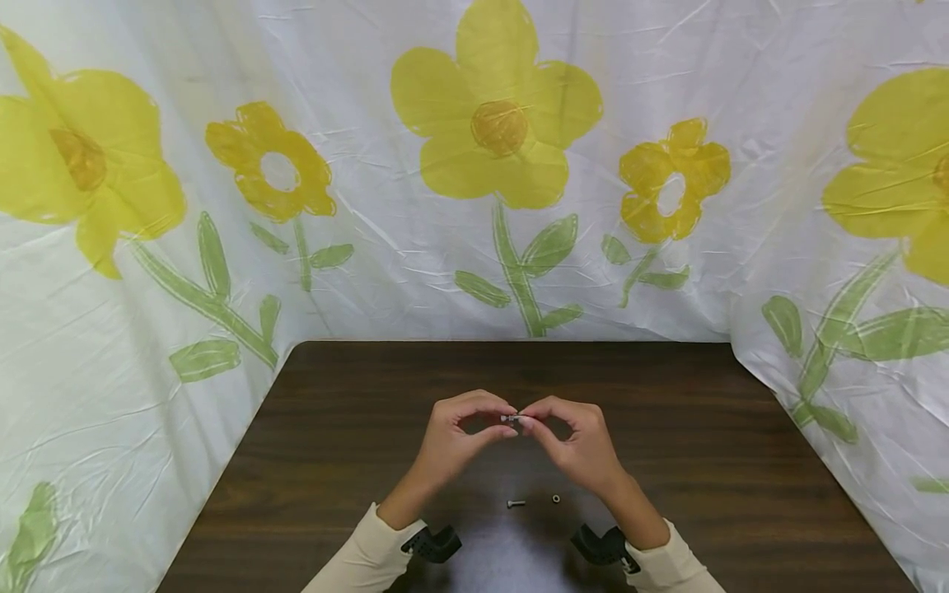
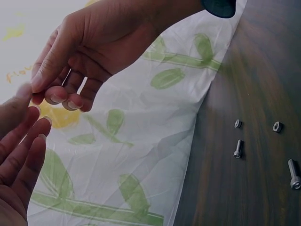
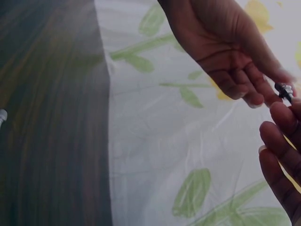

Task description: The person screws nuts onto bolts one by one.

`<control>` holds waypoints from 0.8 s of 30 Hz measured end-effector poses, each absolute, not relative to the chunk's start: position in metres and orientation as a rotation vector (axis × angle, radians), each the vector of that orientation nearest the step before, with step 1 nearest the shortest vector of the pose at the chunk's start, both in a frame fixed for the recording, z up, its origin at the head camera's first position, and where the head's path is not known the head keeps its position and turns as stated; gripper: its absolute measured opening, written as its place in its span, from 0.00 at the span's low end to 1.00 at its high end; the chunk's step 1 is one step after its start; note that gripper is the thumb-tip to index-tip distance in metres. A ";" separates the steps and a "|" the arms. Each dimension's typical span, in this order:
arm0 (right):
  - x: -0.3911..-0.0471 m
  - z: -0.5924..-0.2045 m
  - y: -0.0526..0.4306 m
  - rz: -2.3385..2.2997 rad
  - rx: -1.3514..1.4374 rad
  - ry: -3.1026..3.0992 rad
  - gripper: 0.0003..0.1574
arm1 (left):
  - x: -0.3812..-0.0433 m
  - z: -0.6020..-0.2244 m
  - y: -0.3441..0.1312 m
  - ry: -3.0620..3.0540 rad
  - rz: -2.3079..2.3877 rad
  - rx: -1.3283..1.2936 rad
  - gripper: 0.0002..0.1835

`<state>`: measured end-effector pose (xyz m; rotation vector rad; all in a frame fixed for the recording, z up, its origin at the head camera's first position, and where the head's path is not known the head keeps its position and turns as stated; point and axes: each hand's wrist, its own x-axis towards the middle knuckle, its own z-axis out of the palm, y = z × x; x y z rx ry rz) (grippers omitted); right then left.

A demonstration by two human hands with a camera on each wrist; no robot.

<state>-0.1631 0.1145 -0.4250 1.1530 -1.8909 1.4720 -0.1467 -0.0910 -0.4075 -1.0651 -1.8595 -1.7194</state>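
Both hands meet above the middle of the table, around a small silver bolt (image 1: 510, 418). My right hand (image 1: 582, 436) pinches one end of it between thumb and index finger. From the other side, my left hand (image 1: 455, 436) has its thumb and index fingertips about the opposite end. In the right wrist view the metal piece (image 3: 284, 90) shows a silver part and a dark part between the fingertips, which partly hide it. The other fingers of both hands are loosely bent.
On the dark wooden table (image 1: 334, 461), nearer the body, lie a loose bolt (image 1: 516, 503) and a nut (image 1: 556, 499). The left wrist view shows two nuts, one nearer (image 2: 278, 126), and two bolts, one larger-looking bolt (image 2: 295, 175). A flowered white sheet (image 1: 371, 272) hangs behind the table.
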 end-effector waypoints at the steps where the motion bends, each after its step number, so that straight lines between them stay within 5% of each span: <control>1: -0.163 -0.425 0.114 1.475 1.156 -1.891 0.19 | -0.146 -0.407 -0.091 -1.863 -1.720 -1.059 0.13; 15: -0.163 -0.426 0.113 1.474 1.186 -1.864 0.16 | -0.158 -0.433 -0.092 -1.987 -1.697 -0.926 0.05; 21: -0.162 -0.424 0.113 1.461 1.172 -1.852 0.20 | -0.154 -0.428 -0.090 -2.070 -1.741 -0.804 0.17; 24: -0.163 -0.426 0.114 1.461 1.163 -1.859 0.20 | -0.149 -0.419 -0.089 -2.039 -1.782 -0.816 0.09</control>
